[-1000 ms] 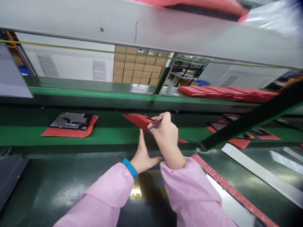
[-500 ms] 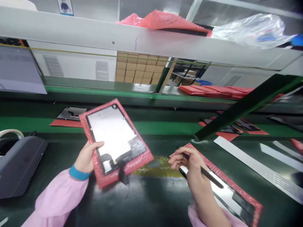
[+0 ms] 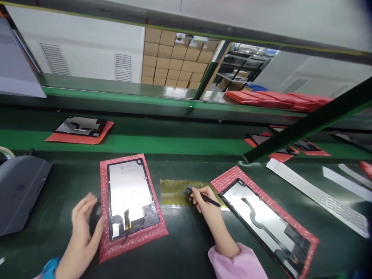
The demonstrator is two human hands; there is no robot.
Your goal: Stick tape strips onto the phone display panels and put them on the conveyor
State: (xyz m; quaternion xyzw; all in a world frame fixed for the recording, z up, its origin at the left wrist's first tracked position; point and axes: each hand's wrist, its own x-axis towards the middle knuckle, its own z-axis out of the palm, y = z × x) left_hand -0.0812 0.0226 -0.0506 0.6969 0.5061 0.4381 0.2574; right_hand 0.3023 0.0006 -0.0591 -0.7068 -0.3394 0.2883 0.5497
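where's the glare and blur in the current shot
In the head view, the left panel looks bright and nearly featureless; in the head view, a pale reflection sits on the upper green shelf; also in the head view, the tip of the black tool in the right hand looks soft, and the upper right corner falls dark.

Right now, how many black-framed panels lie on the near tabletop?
2: one panel beside the left hand, another panel to the right of the right hand. More could be hidden past the picture's right edge.
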